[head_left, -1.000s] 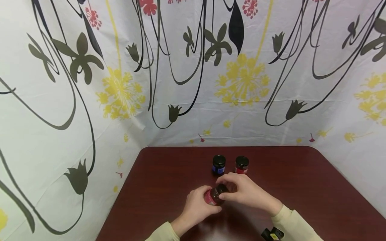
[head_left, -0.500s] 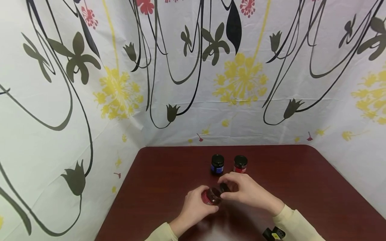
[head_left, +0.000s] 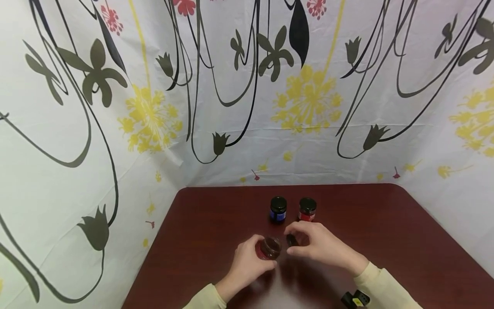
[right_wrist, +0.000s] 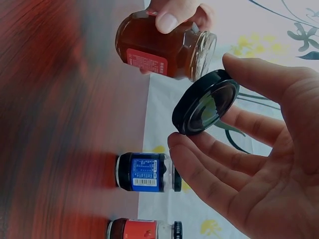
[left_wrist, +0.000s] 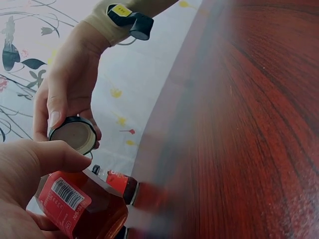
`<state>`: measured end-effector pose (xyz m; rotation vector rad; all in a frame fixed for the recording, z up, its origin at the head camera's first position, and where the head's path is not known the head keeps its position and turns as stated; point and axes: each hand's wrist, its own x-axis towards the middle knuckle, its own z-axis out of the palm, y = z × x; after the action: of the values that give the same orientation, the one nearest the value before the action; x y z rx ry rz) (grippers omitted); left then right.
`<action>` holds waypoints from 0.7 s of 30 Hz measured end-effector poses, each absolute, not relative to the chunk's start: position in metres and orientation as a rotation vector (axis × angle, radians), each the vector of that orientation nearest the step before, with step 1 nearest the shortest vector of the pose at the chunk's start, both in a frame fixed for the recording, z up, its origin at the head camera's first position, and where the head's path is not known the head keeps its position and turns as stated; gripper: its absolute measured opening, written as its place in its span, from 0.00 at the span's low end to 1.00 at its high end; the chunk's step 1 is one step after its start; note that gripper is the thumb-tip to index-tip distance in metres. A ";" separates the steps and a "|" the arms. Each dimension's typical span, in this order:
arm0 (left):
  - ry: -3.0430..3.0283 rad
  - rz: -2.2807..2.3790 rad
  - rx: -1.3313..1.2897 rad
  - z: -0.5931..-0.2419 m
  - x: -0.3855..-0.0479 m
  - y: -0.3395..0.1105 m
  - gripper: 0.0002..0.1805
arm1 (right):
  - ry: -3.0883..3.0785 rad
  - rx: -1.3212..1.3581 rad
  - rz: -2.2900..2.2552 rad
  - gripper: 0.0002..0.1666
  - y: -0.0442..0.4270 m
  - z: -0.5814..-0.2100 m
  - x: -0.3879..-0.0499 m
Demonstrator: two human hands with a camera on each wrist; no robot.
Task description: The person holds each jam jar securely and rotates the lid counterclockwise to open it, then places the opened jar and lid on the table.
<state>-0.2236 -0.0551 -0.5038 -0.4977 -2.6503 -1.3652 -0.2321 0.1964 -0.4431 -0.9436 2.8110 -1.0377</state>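
While I am watching through the head camera, the left hand [head_left: 245,262] is gripping a clear glass jar with amber-brown contents and a red label [head_left: 268,249], its uncovered mouth tilting toward the right hand [head_left: 320,246]. That right hand is pinching a round black lid [head_left: 292,241], which is sitting just beside the mouth with a gap between. Farther back, a dark jar with a blue label [head_left: 278,210] and a black-lidded jar with a second, red label [head_left: 307,209] are standing near each other on a dark reddish-brown tabletop [head_left: 200,240], and a white flower-printed cloth [head_left: 239,124] is hanging beyond.

Through the left wrist camera, I am seeing a white barcode patch [left_wrist: 68,193] on the gripped jar's label, and the lid is presenting its pale inner face.

Through the right wrist camera, I am finding the lid's rim held between thumb and fingertips, its glossy outer face showing toward the palm.
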 end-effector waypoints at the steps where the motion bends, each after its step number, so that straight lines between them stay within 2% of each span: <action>1: -2.651 -1.374 -0.496 -0.504 -0.224 -0.056 0.31 | 2.808 -0.928 -1.034 0.23 0.197 -0.444 -0.232; 14: -2.628 -1.353 -0.430 -0.503 -0.230 -0.059 0.33 | 2.776 -0.784 -1.067 0.23 0.205 -0.452 -0.231; 21: -2.612 -1.358 -0.385 -0.504 -0.234 -0.064 0.33 | 2.796 -0.809 -1.069 0.21 0.210 -0.456 -0.231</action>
<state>-0.2336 -0.0642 -0.5037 -0.3847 -2.6117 -1.3582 -0.2306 0.2103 -0.4556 -0.8091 2.7957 -1.0686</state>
